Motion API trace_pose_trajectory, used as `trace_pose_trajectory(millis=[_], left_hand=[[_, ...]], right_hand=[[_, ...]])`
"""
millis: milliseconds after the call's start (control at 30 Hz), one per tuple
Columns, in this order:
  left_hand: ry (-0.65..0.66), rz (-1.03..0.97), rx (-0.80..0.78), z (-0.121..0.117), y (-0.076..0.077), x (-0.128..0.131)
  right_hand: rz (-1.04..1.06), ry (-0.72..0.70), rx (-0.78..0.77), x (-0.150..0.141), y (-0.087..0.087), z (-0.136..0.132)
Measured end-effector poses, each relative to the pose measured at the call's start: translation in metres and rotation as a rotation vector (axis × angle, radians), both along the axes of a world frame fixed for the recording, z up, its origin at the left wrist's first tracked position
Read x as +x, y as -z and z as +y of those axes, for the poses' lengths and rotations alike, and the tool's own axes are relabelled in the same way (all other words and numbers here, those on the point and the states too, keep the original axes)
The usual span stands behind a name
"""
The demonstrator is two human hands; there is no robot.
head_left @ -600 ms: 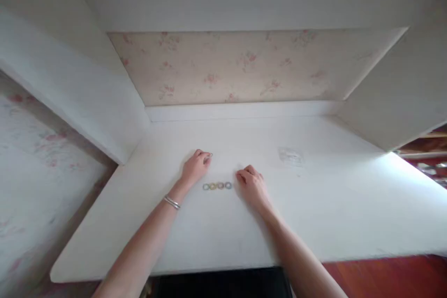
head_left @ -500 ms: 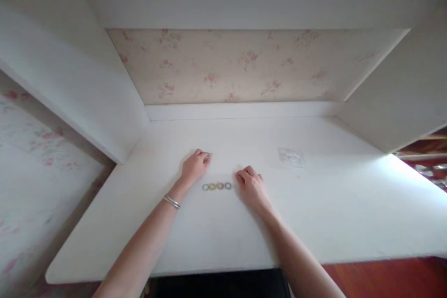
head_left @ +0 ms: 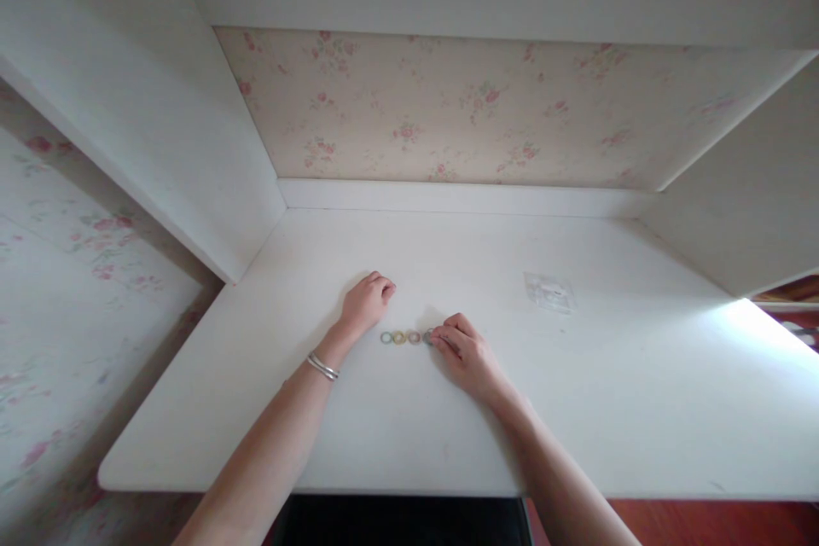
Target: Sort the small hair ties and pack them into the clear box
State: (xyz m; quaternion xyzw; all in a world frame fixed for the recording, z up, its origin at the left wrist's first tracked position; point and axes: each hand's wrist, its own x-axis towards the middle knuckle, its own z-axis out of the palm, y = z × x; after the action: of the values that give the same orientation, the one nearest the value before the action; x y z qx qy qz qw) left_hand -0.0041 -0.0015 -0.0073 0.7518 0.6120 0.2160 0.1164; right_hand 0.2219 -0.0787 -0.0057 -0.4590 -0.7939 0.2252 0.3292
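Right fingers [head_left: 434, 338] at ring row's end [head_left: 414, 338]

And the right hand [head_left: 470, 360] has slid in to the rightmost ring [head_left: 426, 339] of 4, fingers [head_left: 440, 333] seemingly touching it now!

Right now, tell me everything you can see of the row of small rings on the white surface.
The row of rings lies on the white surface, side by side in a nearly straight line. Four show: pale grey-green, yellow, pinkish-brown, then dark bluish-grey. Each looks round with an open centre. The right hand's fingers partly cover the last one; whether they grip it is unclear. Material is too small to tell.
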Motion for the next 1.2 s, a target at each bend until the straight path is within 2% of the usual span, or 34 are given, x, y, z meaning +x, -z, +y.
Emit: trace_pose_trajectory(millis=[233,333,467,600,700,800,967,1200], left_hand=[[-0.002,-0.039,0.048,0.0,0.002,-0.001],[0.027,-0.085,0.038,-0.001,-0.001,-0.002],[0.104,-0.189,0.041,-0.015,-0.012,0.002],[0.239,-0.242,0.052,-0.045,-0.028,0.017],[0.357,-0.169,0.044,-0.064,-0.035,0.032],[0.382,-0.063,0.063,-0.072,-0.036,0.042],[0.391,0.046,0.068,-0.071,-0.032,0.047],[0.406,0.088,0.048,-0.07,-0.032,0.049]], right_hand=[[-0.107,-0.057,0.019,0.002,-0.001,0.001],[-0.089,-0.047,0.019,0.001,0.0,0.001],[0.046,0.055,0.003,0.001,0.0,0.001],[0.148,0.225,0.004,0.002,-0.002,0.003],[0.186,0.303,-0.001,0.003,-0.003,0.005],[0.213,0.333,-0.023,0.004,-0.004,0.007],[0.224,0.334,-0.048,0.004,-0.004,0.008],[0.231,0.33,-0.048,0.004,-0.002,0.009]])
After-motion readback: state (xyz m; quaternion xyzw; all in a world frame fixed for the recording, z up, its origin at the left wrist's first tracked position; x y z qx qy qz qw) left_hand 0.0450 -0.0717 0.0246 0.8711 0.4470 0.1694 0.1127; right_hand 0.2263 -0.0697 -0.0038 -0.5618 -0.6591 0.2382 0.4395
